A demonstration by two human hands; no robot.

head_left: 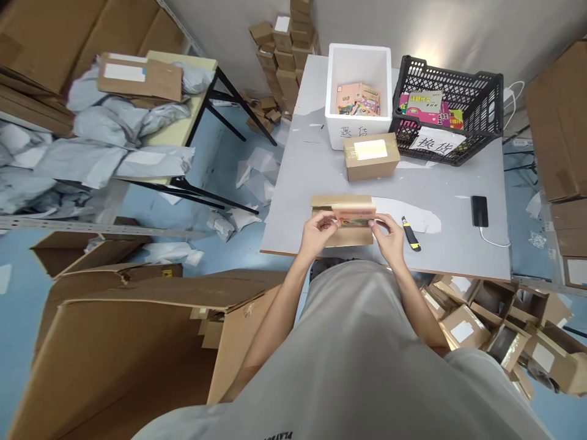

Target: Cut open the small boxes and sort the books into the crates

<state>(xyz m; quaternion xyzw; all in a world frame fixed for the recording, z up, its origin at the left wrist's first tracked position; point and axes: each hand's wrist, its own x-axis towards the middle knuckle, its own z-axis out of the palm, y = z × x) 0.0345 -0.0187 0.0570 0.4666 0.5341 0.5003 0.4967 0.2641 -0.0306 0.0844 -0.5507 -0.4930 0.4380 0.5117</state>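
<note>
Cardboard crowds a packing room around a grey desk (321, 177). A sealed carton (371, 157) with a white label sits just behind the work. Farther back stand a white foam box (358, 61) of coloured packets and a black crate (477, 91) of books. A yellow-and-black utility knife (411, 234) lies just beside the right hand (389, 235), and a black phone (479, 211) on its cable lies well apart to the right.

At the desk's near edge, both hands hold a slim colourful packet (354, 218) over an open brown box (343, 203), whose far flap lies just behind the packet. The left hand (318, 231) pinches the packet's left end and the right hand its right end, each grip closed on it.

The packet's long axis runs left to right, parallel to the desk edge and in line with the box. It appears to be tilted up on its long edge, though it shows too small to be sure.
</note>
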